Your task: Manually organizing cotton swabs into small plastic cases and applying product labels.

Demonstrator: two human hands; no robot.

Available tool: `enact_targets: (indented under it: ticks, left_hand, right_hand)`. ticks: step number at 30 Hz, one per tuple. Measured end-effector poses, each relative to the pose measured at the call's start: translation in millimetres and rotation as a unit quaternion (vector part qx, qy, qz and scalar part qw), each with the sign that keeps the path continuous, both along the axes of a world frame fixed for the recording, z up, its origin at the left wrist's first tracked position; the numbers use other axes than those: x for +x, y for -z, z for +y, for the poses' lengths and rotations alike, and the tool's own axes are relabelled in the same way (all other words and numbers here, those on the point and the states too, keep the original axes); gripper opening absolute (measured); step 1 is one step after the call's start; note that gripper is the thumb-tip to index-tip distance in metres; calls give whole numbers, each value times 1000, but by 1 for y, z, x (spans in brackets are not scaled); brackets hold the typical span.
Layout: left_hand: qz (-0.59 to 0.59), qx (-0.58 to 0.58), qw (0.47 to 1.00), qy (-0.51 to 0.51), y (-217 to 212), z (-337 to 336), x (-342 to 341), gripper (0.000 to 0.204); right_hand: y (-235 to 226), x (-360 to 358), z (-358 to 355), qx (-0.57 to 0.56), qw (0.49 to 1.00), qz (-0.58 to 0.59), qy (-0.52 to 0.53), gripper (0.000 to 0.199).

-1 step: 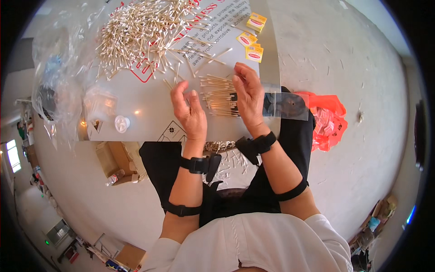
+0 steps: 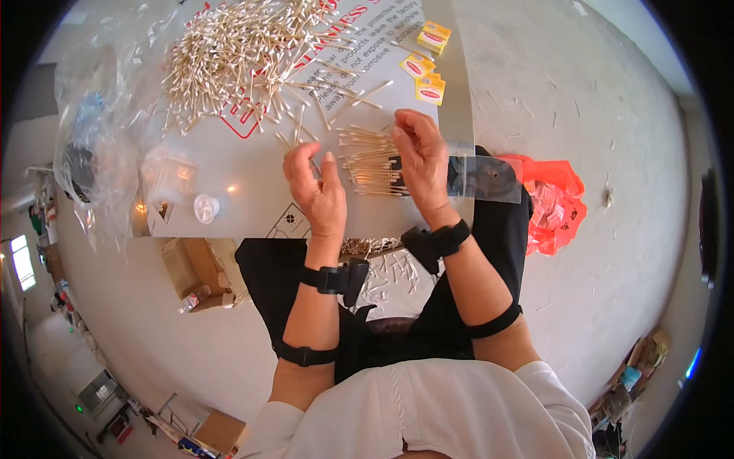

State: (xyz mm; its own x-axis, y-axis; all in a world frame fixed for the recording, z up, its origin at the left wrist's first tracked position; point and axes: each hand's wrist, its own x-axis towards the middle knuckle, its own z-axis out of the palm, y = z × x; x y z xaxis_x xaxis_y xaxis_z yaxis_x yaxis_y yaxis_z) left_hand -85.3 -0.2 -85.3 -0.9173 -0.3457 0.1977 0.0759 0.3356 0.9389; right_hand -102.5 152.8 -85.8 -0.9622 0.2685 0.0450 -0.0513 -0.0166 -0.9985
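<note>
My left hand (image 2: 315, 195) is over the table's near side, thumb and curled fingers apart. Just beyond its fingertips lie a few loose cotton swabs (image 2: 300, 122). My right hand (image 2: 424, 164) is held beside a row of cotton swabs (image 2: 369, 164), its fingers bent and the thumb apart from them. Its palm side is partly hidden. The row lies side by side, its right ends close to the hand and over a clear plastic bag with a dark panel (image 2: 489, 177), which sticks out past the table's right edge. A large heap of cotton swabs (image 2: 229, 65) covers the far left.
Small yellow boxes (image 2: 430, 88) stand at the far right of the table (image 2: 252, 206). A clear plastic cup (image 2: 205, 208) and crumpled clear film (image 2: 99, 138) are at the left. A red bag (image 2: 562, 210) lies beyond my right knee; a cardboard box (image 2: 195, 268) is below the table.
My left hand has shifted slightly left, and my right hand slightly right. The swabs and boxes stay where they were.
</note>
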Motion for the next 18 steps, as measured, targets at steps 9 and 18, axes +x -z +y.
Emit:
enact_targets:
  ticks: [9, 18]
  left_hand:
    - [-116, -422, 898, 53, -11, 3, -11, 13]
    - [24, -420, 904, 70, -24, -20, -29, 6]
  right_hand:
    - [-3, -19, -2, 353, 932, 31, -78, 13]
    - [-4, -20, 3, 358, 928, 31, -97, 9]
